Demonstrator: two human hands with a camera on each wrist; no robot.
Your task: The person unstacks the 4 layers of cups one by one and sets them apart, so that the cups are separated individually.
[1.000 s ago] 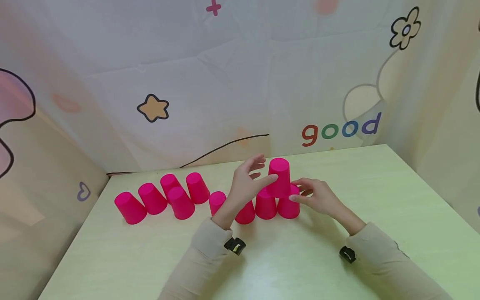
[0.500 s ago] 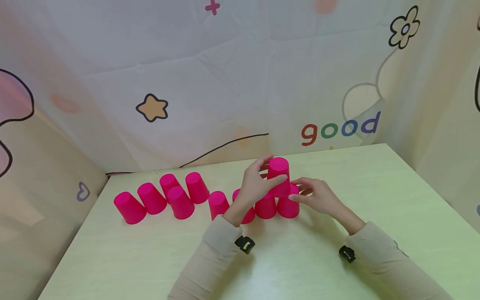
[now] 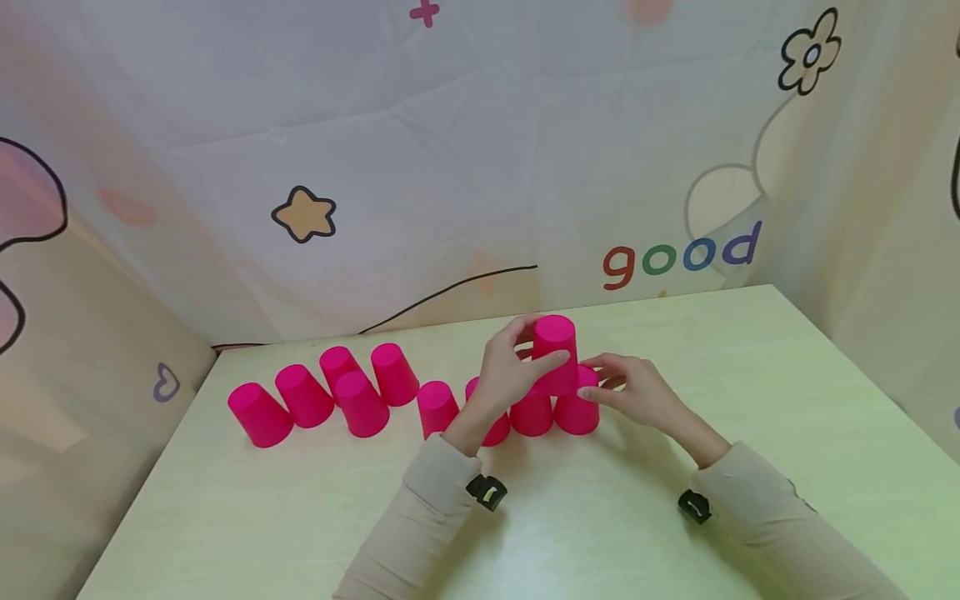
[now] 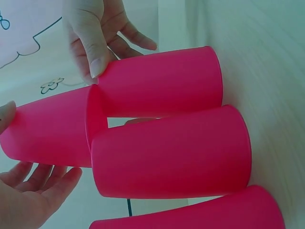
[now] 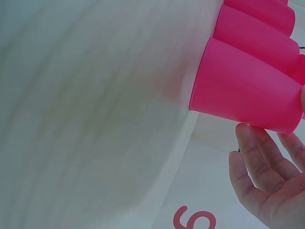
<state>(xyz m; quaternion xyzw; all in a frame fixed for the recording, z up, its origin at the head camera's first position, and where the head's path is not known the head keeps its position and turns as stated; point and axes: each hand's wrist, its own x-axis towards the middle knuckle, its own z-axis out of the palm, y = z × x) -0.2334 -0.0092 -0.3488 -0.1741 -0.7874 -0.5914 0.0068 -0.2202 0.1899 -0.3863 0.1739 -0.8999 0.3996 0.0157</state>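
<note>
Several pink cups stand upside down in a row. One upper cup sits bridged over the two rightmost cups of that row, its rim touching their tops in the left wrist view. My left hand grips this upper cup, thumb in front and fingers behind. At the right end, my right hand steadies the lower right cup between thumb and fingers near its top. Beside it stands the lower left cup of the pair. Farther left, another row cup is partly hidden behind my left wrist.
A separate pink cup stands left of my left forearm. Several more upside-down cups form a loose group on the table's left side. The pale table ends at a printed cloth backdrop.
My left hand has moved right and its fingers have come round the upper cup, which has shifted slightly left. My right hand has stayed in place at the lower right cup.
</note>
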